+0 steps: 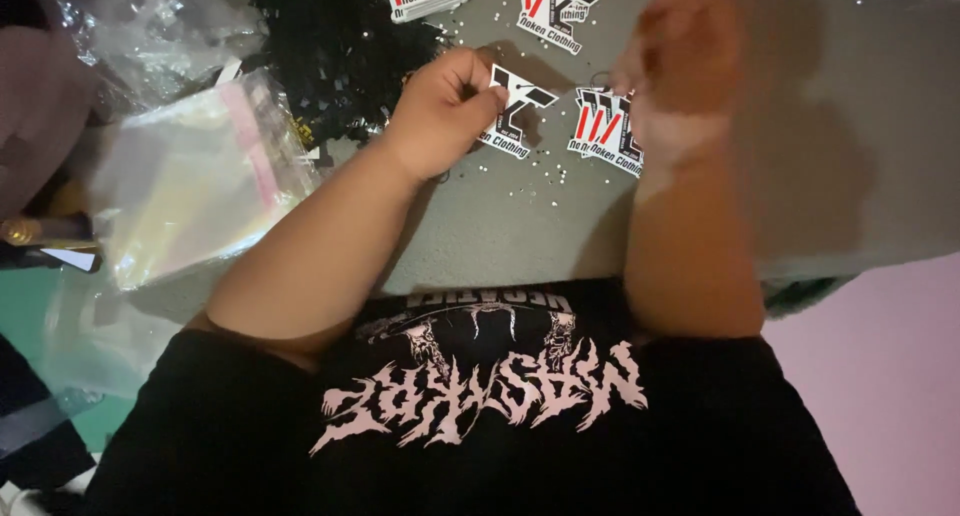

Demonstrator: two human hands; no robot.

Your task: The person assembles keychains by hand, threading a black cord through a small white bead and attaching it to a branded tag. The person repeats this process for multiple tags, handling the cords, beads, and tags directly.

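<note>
left hand (445, 111) pinching die-cut tag (515, 111) on grey table (500, 226); right hand (680, 66) blurred, grip unclear

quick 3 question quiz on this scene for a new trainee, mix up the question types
1. True or false: the left hand pinches a printed card tag.
2. Which lies left of the left forearm? A) stack of clear plastic bags B) a glass jar C) a pair of scissors
3. Fill in: the blurred right hand is raised over the grey ____.

Key: 1 true; 2 A; 3 table
</note>
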